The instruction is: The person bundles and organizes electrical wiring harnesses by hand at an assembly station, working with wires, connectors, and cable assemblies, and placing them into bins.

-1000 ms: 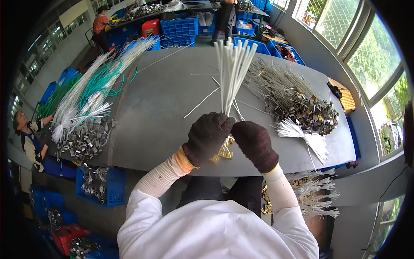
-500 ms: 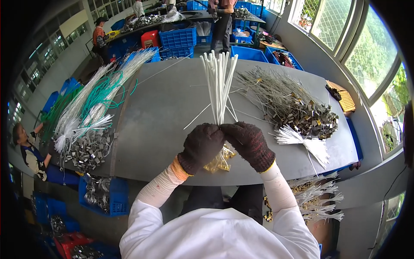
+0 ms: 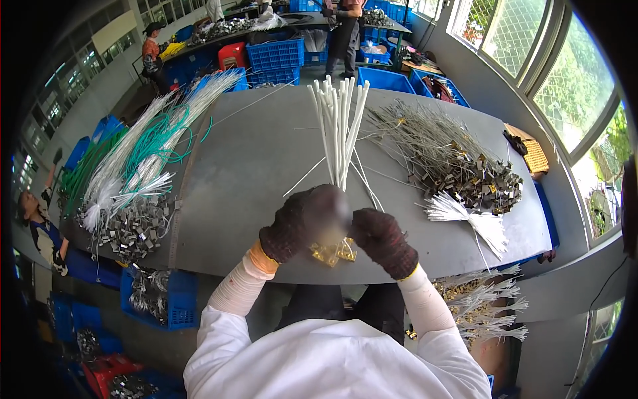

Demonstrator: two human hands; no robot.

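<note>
In the middle, my left hand [image 3: 302,223], in a dark knitted glove, is closed round a bundle of white cords [image 3: 340,126]. The cords stand up and fan out away from me. Below the glove, gold-coloured metal pieces [image 3: 332,254] show at the bundle's near end. Just right of the bundle, apart from my left hand, is my gloved right hand [image 3: 382,239] with curled fingers; what they hold, if anything, is hidden. A few thin loose strands [image 3: 369,186] lie beside the bundle. A blurred patch hides part of the left glove's fingers.
On the grey table [image 3: 246,199], a heap of wires with metal ends [image 3: 465,166] lies right, beside a tied white bundle [image 3: 468,223]. White and green cords [image 3: 149,146] and metal pieces [image 3: 136,229] lie left. A blue crate [image 3: 181,302] stands below; a person [image 3: 43,219] is at far left.
My right hand has come away from my left, moving slightly right and nearer to me. My left hand has shifted slightly left, still on the bundle. The person at left has raised an arm.
</note>
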